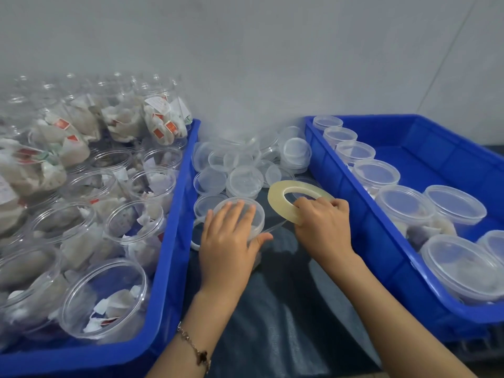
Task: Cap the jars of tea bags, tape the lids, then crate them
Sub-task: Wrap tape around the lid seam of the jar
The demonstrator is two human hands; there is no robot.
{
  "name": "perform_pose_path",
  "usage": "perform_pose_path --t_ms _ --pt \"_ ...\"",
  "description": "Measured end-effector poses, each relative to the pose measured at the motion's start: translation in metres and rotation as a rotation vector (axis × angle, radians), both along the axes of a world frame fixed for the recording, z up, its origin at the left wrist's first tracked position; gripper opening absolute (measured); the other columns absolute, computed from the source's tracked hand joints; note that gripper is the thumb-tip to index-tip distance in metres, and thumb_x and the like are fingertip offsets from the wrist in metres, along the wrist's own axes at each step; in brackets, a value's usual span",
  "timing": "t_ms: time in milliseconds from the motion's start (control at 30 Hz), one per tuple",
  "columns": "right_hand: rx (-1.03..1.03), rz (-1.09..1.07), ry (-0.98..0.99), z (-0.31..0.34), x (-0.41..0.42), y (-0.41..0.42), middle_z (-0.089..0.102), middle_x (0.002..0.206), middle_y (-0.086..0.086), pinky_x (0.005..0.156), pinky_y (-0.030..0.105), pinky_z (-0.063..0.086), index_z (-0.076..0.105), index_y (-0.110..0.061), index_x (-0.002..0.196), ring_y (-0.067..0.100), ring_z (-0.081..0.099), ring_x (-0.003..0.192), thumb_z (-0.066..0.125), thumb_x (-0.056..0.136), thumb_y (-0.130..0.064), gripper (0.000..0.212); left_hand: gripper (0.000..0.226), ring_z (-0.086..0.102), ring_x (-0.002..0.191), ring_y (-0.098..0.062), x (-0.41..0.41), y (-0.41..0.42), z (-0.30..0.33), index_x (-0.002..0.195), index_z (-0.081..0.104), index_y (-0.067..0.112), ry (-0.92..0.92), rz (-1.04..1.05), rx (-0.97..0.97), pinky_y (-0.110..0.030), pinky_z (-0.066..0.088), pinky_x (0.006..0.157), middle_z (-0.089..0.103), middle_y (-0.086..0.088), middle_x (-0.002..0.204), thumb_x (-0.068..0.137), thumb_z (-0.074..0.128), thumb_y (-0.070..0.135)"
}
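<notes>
Jar, clear round plastic, capped with a clear lid (240,214): item in hand, standing on the dark cloth-covered surface (286,309); all places below are taken from this jar.

Left hand (227,238): mine, laid over the lid, fingers spread and fairly straight, thumb hooked round the near wall, so I press and steady it.

Right hand (323,227): mine, just right of the jar, fingers curled through and gripping the flat yellowish ring of clear tape (296,199). A thin strip appears to run from the roll to the jar's lid seam; its stuck end I cannot make out.

Left blue plastic crate (174,241): touching or nearly touching the jar's left side, packed with open jars of tea bags (109,298), uncapped.

Loose clear lids (245,181): heaped just behind the jar.

Right blue plastic crate (381,241): to the right, beyond the tape, holding rows of capped jars (403,203).

Step, as I judge it: taping, capping done for this jar. Next move calls for turning the jar under my left palm while the right keeps the strip taut on the seam, then tearing off and crating to the right.
</notes>
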State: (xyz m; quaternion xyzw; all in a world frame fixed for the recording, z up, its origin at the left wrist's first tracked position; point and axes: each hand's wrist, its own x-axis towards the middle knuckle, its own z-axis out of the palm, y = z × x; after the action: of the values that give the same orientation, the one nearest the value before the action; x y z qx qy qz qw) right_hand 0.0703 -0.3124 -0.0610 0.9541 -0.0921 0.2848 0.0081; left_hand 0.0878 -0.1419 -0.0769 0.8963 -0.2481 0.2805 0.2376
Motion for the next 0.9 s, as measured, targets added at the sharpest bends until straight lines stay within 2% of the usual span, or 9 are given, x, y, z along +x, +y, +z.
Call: perform_pose_path --t_ms 167,267,433,500,567,667,733,800,900 --pt "0.021 -0.054 0.014 0.003 -0.01 -0.015 0.063 0.066 0.002 0.072 0.036 0.028 0.062 -0.012 0.077 0.028 0.057 0.065 0.063 0.075 -0.004 0.008 0.081 0.046 0.129 -0.028 -0.005 0.007 0.006 0.127 0.06 0.008 0.189 -0.076 -0.004 -0.052 0.028 0.112 0.056 -0.008 0.133 0.085 0.03 0.07" --pt "0.079 -0.108 0.018 0.008 -0.013 -0.03 0.062 0.068 0.004 0.073 0.036 0.025 0.062 -0.011 0.083 0.028 0.054 0.067 0.059 0.079 -0.005 0.008 0.069 0.042 0.132 -0.027 -0.003 0.01 0.006 0.13 0.058 0.012 0.197 -0.135 -0.006 -0.051 0.024 0.114 0.052 -0.004 0.138 0.084 0.043 0.061" --pt "0.117 -0.052 -0.032 0.015 -0.027 -0.023 0.055 0.054 0.006 0.071 0.039 0.033 0.062 -0.008 0.075 0.026 0.042 0.05 0.067 0.073 0.0 0.009 0.085 0.016 0.143 -0.009 -0.007 0.013 0.017 0.142 0.041 0.018 0.223 -0.167 -0.047 -0.036 -0.002 0.119 0.039 0.006 0.148 0.08 0.024 0.072" --pt "0.143 -0.034 -0.044 0.017 -0.033 -0.016 0.054 0.052 0.006 0.069 0.037 0.032 0.063 -0.008 0.073 0.022 0.033 0.049 0.068 0.071 0.0 0.01 0.067 0.038 0.135 -0.016 -0.019 0.01 0.022 0.13 0.056 0.009 0.083 -0.188 -0.158 -0.033 0.015 0.116 0.056 -0.001 0.133 0.088 0.038 0.057" --pt "0.169 -0.022 -0.048 0.018 -0.039 -0.011 0.051 0.05 0.005 0.068 0.035 0.029 0.062 -0.007 0.072 0.021 0.03 0.049 0.068 0.069 0.002 0.011 0.053 0.058 0.111 -0.014 -0.036 0.003 0.022 0.114 0.066 0.007 -0.054 -0.148 -0.282 -0.024 0.036 0.099 0.067 0.0 0.112 0.089 0.048 0.05" --pt "0.208 0.001 -0.027 0.018 -0.05 -0.005 0.049 0.05 0.003 0.067 0.033 0.026 0.063 -0.007 0.074 0.022 0.032 0.048 0.068 0.071 -0.001 0.008 0.036 0.06 0.082 -0.001 -0.059 -0.005 0.029 0.095 0.069 0.024 0.225 -0.161 -0.638 -0.012 0.045 0.075 0.068 0.017 0.084 0.083 0.058 0.056" --pt "0.198 0.01 -0.005 0.017 -0.055 -0.004 0.049 0.05 0.001 0.068 0.032 0.024 0.063 -0.01 0.074 0.023 0.035 0.047 0.067 0.076 -0.006 0.006 0.016 0.064 0.072 -0.001 -0.063 -0.007 0.03 0.084 0.068 0.031 0.469 -0.19 -0.838 -0.011 0.048 0.068 0.07 0.014 0.075 0.077 0.065 0.045" --pt "0.185 0.008 0.018 0.017 -0.057 -0.004 0.049 0.051 0.0 0.068 0.032 0.023 0.063 -0.013 0.076 0.023 0.035 0.048 0.066 0.079 -0.008 0.006 0.002 0.065 0.063 -0.005 -0.062 -0.004 0.03 0.08 0.07 0.024 0.604 -0.199 -0.967 -0.013 0.05 0.063 0.072 0.005 0.073 0.08 0.069 0.022" --pt "0.174 -0.004 0.066 0.019 -0.058 -0.004 0.039 0.05 -0.006 0.068 0.032 0.024 0.063 -0.014 0.075 0.022 0.032 0.049 0.067 0.078 -0.007 0.009 0.011 0.064 0.057 -0.008 -0.057 0.006 0.03 0.079 0.072 0.013 0.707 -0.205 -1.052 -0.011 0.049 0.056 0.072 -0.004 0.069 0.079 0.069 0.002"
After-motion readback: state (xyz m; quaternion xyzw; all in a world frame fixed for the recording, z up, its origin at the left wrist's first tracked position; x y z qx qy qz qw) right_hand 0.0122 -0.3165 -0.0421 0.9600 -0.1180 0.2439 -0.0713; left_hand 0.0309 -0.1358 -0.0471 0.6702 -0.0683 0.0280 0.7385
